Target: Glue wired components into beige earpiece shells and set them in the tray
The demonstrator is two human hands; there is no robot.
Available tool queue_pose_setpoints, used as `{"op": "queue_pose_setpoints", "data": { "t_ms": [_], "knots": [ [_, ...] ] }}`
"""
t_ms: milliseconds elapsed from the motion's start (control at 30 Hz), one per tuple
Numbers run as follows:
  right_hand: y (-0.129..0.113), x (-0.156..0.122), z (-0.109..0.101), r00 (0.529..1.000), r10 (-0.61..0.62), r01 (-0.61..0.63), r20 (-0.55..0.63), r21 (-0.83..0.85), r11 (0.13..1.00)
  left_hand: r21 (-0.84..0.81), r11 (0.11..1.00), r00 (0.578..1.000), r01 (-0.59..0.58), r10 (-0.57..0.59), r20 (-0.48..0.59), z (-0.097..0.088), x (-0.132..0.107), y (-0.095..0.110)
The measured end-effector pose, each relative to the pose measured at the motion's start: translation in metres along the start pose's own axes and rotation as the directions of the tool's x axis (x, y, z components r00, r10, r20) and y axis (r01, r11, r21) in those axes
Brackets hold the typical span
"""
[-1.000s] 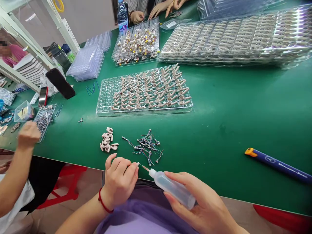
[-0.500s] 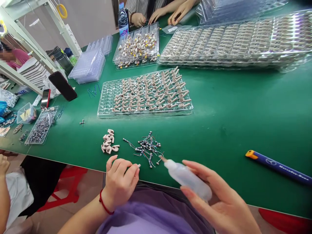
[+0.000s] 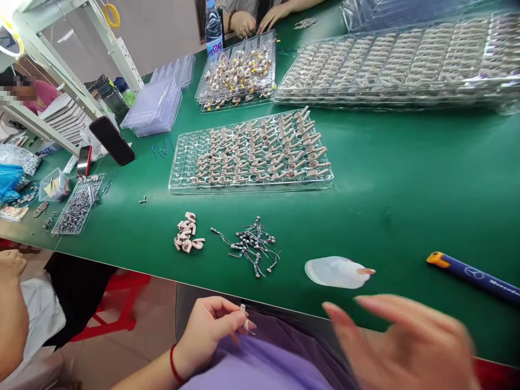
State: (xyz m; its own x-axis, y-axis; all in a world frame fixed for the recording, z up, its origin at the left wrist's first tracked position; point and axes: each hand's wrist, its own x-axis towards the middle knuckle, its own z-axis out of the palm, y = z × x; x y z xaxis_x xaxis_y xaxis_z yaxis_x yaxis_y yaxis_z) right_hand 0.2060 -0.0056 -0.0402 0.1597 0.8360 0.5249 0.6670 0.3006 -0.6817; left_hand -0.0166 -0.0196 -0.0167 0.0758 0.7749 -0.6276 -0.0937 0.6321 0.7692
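Note:
My left hand [image 3: 205, 333] is closed, pinching a small white part [image 3: 245, 324] with a thin tail over my lap; its exact kind is too small to make out. My right hand [image 3: 414, 346], somewhat blurred, holds nothing, with thumb and fingers apart. Just beyond it a translucent squeeze bottle [image 3: 335, 272] with a brownish tip lies on its side on the green table. A loose heap of small wired components [image 3: 254, 244] lies in front of me. Left of that heap is a small pile of beige curved plastic shells [image 3: 187, 233].
A clear tray [image 3: 179, 181] of beige shells stands mid-table. Behind it are another tray with wired pieces [image 3: 238, 78] and a wide stack of filled trays [image 3: 385, 65]. A blue cutter-like tool [image 3: 475, 276] lies right. Across the table are another person's hands [image 3: 244, 24].
The squeeze bottle has left my right hand and now lies on the table; that hand has opened and moved right. My left hand has drawn lower and turned, still pinching the small part.

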Motion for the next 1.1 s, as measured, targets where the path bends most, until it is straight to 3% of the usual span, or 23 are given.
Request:
{"op": "queue_pose_setpoints", "data": {
  "t_ms": [33, 67, 133, 333, 1100],
  "knots": [
    [-0.007, -0.004, 0.003, 0.983, -0.170, 0.163, 0.070, 0.086, 0.983, -0.049, 0.999, 1.000, 0.014, -0.014, -0.005, 0.001, 0.003, -0.002],
    [-0.015, -0.007, 0.008, 0.950, -0.277, 0.252, 0.147, 0.168, 0.953, -0.081, 0.997, 1.000, 0.015, -0.016, -0.009, 0.001, 0.005, -0.004],
    [-0.027, -0.010, 0.019, 0.919, -0.333, 0.285, 0.209, 0.229, 0.931, -0.107, 0.994, 1.000, 0.000, -0.002, -0.011, 0.002, 0.009, -0.006],
    [-0.037, -0.011, 0.037, 0.924, -0.276, 0.225, 0.265, 0.208, 0.952, -0.082, 0.996, 0.999, -0.024, 0.026, 0.021, 0.002, 0.013, -0.010],
    [-0.039, -0.012, 0.039, 0.925, -0.275, 0.218, 0.262, 0.226, 0.949, -0.063, 0.997, 0.998, -0.053, 0.054, 0.021, 0.002, 0.019, -0.016]
  ]
}}
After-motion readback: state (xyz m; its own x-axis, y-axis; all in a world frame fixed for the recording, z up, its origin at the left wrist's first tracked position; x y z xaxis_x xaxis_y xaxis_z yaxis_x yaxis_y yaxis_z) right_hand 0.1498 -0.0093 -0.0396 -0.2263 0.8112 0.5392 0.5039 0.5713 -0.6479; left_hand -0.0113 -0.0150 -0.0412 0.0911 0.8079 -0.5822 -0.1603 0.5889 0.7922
